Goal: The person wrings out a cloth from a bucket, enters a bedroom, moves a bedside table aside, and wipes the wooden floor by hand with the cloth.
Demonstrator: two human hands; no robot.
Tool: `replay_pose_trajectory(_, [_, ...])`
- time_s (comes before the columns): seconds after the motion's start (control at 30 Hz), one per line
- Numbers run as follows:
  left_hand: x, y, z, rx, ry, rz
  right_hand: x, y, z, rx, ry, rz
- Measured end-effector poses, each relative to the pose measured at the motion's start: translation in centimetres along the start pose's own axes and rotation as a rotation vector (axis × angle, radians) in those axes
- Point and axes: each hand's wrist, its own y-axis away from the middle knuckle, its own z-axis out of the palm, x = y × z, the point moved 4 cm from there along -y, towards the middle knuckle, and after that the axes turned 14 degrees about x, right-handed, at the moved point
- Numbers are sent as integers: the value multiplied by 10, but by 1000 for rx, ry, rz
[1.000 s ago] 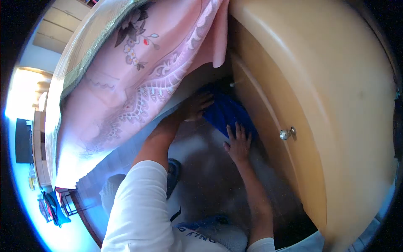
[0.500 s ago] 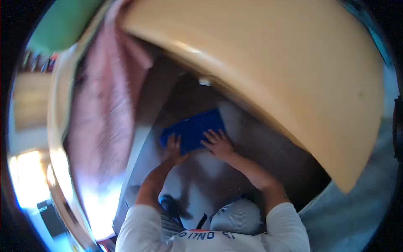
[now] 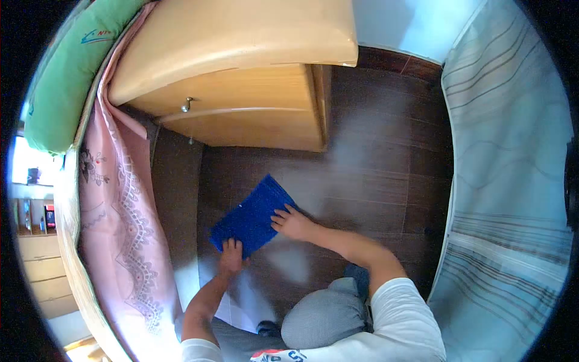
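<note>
From my end, biggest first: dark floor (image 3: pixel 368 187) mid-view, wood cabinet (image 3: pixel 247 114) up top, pale striped curtain (image 3: pixel 512 157) on R side, pink bedspread (image 3: pixel 120 223) hanging down L side, green pillow (image 3: pixel 75 78) above it. Blue cloth (image 3: pixel 256 208) lies skewed on floor, below the cabinet & apart from it, near the bed side. Both hands on it: R hand (image 3: pixel 292 223) on its R edge, fingers loosely spread on top; L hand (image 3: pixel 231 256) at the lower L corner, same, no closed grip AFAICT. Smallest: tiny white speck on cloth, can't ID. Risks, IMO: uneven push L vs R would bunch or twist the cloth; slick-looking floor could let it skid; reaching fwd, knuckles could hit the cabinet's lower edge. Can't see: cloth underside, layer count, what's under the palms. Bedside base is v. dark, shirt print cut off at bottom, far L blown out by glare.
</note>
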Motion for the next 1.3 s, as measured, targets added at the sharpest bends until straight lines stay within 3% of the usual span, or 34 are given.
replay_pose_trajectory(0.1, [19,11,14,28,-202,247,-14,52,-9,-7,-37,24])
replay_pose_trajectory(0.2, [61,22,5,51,-207,382,-31,98,-39,-53,-103,64])
replay_pose_trajectory(0.23, [72,24,4,149,-144,428,-38,111,-40,-87,-144,101])
replay_pose_trajectory(0.33, [97,18,6,131,-42,437,-33,131,-50,-229,-254,219])
replay_pose_trajectory(0.43, [105,6,-22,-72,196,224,-20,138,-55,-356,-417,387])
replay_pose_trajectory(0.53, [97,-4,-20,-49,154,419,10,138,-53,-317,-870,680])
replay_pose_trajectory(0.6, [93,-2,-16,-30,116,415,17,148,-31,-108,-960,576])
replay_pose_trajectory(0.67, [93,3,-23,-78,188,480,11,133,-67,-263,-878,605])
replay_pose_trajectory(0.77, [91,11,-20,-116,179,502,5,136,-65,-192,-798,489])
replay_pose_trajectory(0.87, [88,20,-21,-117,232,494,2,137,-69,-173,-844,533])
replay_pose_trajectory(0.9, [85,21,-19,-110,267,499,3,132,-75,-365,-831,604])
replay_pose_trajectory(0.97, [78,23,-11,-92,337,505,1,135,-69,-359,-846,571])
replay_pose_trajectory(1.1, [59,19,-4,-246,543,390,-2,139,-64,-310,-990,575])
replay_pose_trajectory(1.2, [44,11,-31,-333,807,189,8,128,-79,-488,-1143,786])
replay_pose_trajectory(1.27, [35,0,-50,-381,1001,24,23,128,-79,-341,-1300,836])
replay_pose_trajectory(1.3, [32,-8,-62,-388,1070,-2,30,119,-91,-376,-1361,928])
